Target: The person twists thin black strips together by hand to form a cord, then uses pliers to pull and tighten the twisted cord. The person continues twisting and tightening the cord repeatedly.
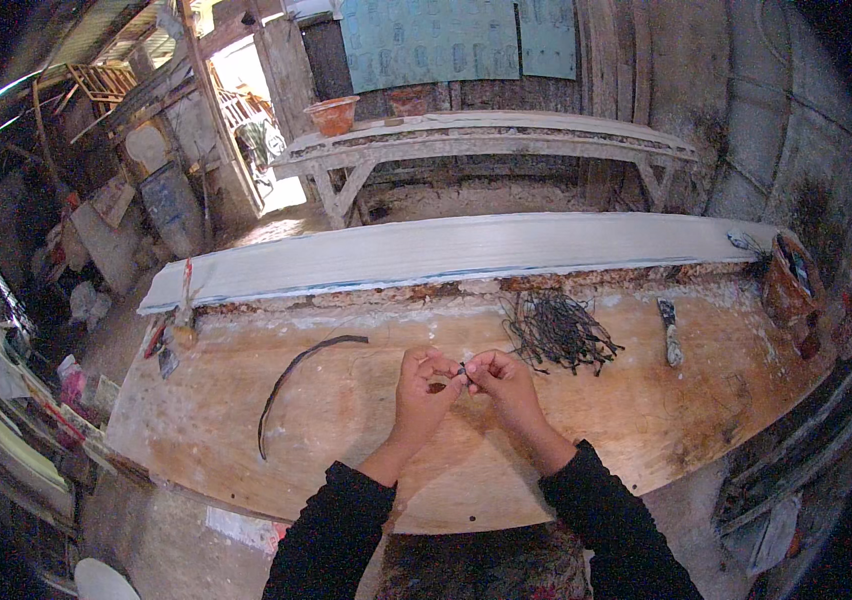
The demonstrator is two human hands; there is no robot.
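My left hand and my right hand meet above the middle of the wooden board, fingertips close together. Both pinch a small dark piece, which looks like thin black cord; the fingers cover most of it. Just beyond my right hand lies a tangled heap of thin black cords. To the left of my left hand a long dark strip curves over the board. A tool with a dark end and a pale, smeared handle rests to the right of the heap.
The wooden board has pale smears. Behind it runs a long white slab. A basket-like container stands at the right end, a brush-like tool at the left. Farther back are a white bench and an orange bowl.
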